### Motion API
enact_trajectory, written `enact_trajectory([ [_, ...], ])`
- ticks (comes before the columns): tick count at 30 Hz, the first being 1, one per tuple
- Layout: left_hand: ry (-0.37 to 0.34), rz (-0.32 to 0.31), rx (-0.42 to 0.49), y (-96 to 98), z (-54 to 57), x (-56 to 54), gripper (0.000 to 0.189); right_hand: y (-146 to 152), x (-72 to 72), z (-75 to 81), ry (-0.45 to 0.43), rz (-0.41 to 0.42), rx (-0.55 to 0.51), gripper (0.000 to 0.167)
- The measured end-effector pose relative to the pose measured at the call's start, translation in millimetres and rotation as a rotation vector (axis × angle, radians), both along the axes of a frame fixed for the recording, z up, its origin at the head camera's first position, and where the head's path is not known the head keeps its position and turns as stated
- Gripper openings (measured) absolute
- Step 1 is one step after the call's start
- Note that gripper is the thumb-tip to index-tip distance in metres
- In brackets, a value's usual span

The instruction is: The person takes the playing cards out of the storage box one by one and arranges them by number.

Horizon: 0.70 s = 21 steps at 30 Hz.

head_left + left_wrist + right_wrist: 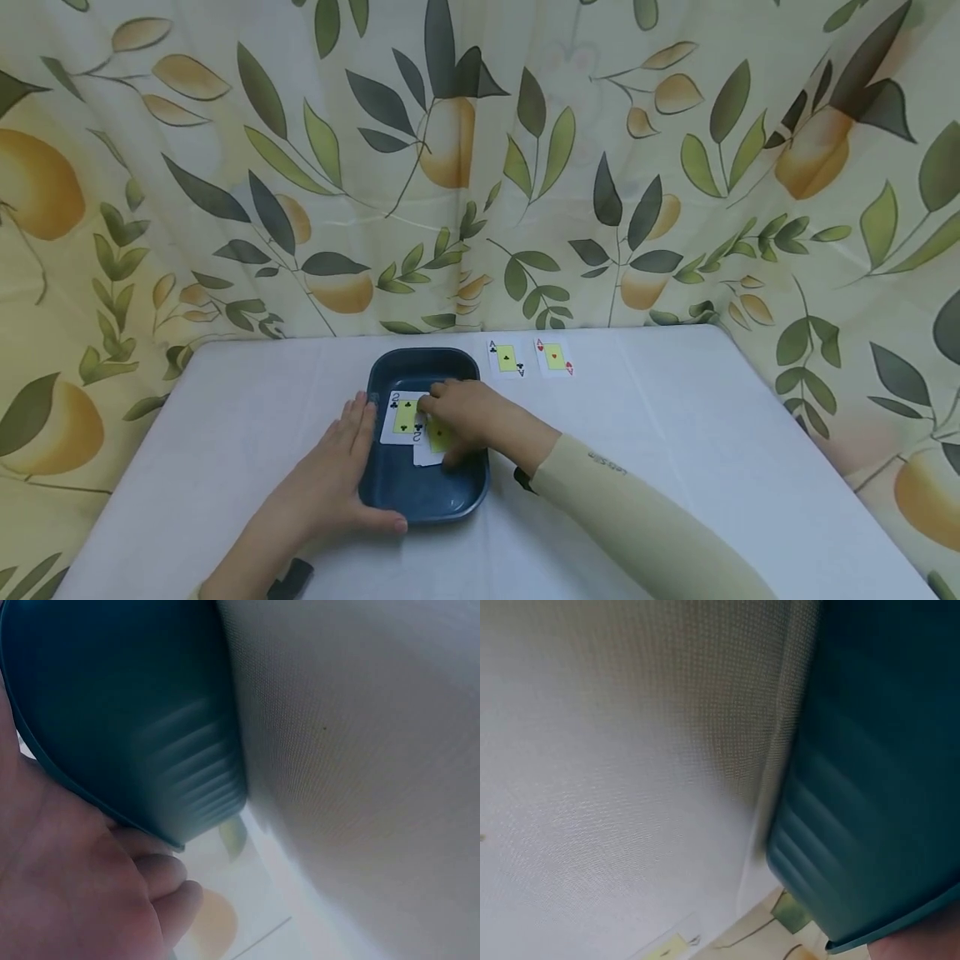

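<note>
A dark blue tray [427, 496] stands on the table, its ribbed outer wall [180, 765] showing in the left wrist view. Inside it is a two of clubs playing card [403, 421]. A second playing card [427, 455] overlaps that one's right side; its face is partly covered. My right hand [468, 417] reaches over the tray's right rim and holds this second card between fingers and thumb. My left hand [341, 467] rests along the tray's left side, fingers straight against the rim and thumb by the near left corner.
Behind the tray to the right, an ace of clubs [507, 358] and an ace of hearts [553, 357] lie face up side by side. A white cloth covers the table [637, 425]. A curtain [525, 208] with leaves and fruit hangs along the table's back edge.
</note>
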State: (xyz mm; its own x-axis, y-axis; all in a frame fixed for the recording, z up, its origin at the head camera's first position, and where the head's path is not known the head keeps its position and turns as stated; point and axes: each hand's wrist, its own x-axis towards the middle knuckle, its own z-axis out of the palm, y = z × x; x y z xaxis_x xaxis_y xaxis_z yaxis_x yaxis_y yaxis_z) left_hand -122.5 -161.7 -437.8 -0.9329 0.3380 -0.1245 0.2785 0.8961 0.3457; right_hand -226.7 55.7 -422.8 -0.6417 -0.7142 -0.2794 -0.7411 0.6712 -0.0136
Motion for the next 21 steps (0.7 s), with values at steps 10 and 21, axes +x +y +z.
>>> enact_trajectory([
  [10, 0.007, -0.001, -0.003, -0.9, -0.8, 0.6, 0.152, -2.8, -0.5, -2.4, -0.035, -0.011, -0.015, 0.079],
  [21, 0.028, -0.008, 0.002, -0.7, -4.9, -0.3, 0.151, -1.8, -0.4, -2.3, 0.008, 0.005, -0.005, 0.077],
])
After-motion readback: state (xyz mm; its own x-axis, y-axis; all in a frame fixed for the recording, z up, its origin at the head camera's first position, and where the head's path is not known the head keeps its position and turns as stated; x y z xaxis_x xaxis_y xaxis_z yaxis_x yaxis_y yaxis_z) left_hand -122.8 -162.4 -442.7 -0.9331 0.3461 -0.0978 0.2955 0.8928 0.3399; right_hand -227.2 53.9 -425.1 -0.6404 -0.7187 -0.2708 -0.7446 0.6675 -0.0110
